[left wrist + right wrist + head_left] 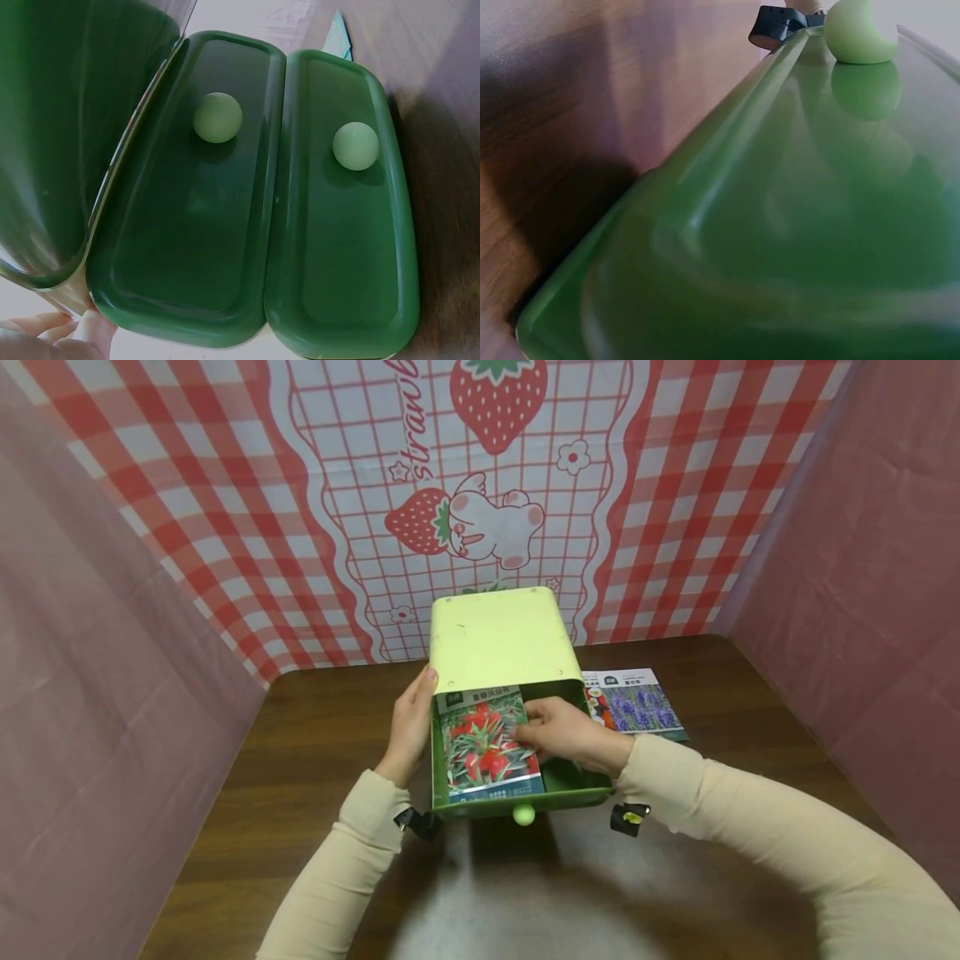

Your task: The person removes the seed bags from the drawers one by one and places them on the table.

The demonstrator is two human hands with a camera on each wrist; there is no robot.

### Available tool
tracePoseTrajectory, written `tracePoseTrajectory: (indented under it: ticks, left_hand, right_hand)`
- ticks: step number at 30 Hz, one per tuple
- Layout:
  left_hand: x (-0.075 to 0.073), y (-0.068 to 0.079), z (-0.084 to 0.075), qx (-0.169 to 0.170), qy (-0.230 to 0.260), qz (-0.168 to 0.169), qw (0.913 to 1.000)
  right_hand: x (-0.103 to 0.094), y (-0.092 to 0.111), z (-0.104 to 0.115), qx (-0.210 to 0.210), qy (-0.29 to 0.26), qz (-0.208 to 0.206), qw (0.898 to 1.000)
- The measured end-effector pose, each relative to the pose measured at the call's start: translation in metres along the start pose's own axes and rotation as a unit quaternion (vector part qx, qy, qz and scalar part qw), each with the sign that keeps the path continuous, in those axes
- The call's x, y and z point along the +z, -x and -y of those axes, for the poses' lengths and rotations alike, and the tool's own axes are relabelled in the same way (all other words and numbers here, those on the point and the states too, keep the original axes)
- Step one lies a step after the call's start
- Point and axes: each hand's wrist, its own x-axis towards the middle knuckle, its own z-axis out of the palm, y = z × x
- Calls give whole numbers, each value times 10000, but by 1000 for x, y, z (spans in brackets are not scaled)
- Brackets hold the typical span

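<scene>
A pale yellow-green drawer cabinet (502,639) stands on the table with its top drawer (573,793) pulled out. In that drawer, on its left side, lies a seed packet (483,747) printed with red flowers. My right hand (570,732) reaches into the drawer and pinches the packet's right edge. My left hand (408,727) rests against the cabinet's left side, fingertips at the top front corner. The left wrist view shows two pushed-in green drawers (187,247) with round knobs below the pulled-out one. In the right wrist view the drawer front (795,225) hides my right hand.
Behind the cabinet's right side, more seed packets (641,706) overlap on the wooden table (322,735), one with purple flowers. A strawberry-print checked cloth (360,552) hangs at the back, and pink cloth (817,568) closes in both sides.
</scene>
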Motion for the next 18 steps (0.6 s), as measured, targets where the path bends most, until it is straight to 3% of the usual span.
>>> tracePoseTrajectory:
  ticks: [11, 18]
  left_hand:
    - [-1, -3, 5, 5, 38, 3, 10000]
    - [0, 2, -3, 43, -90, -10, 10000]
  right_hand:
    - [-3, 2, 3, -146, -18, -261, 9996]
    - [-11, 7, 7, -120, -328, -244, 9991]
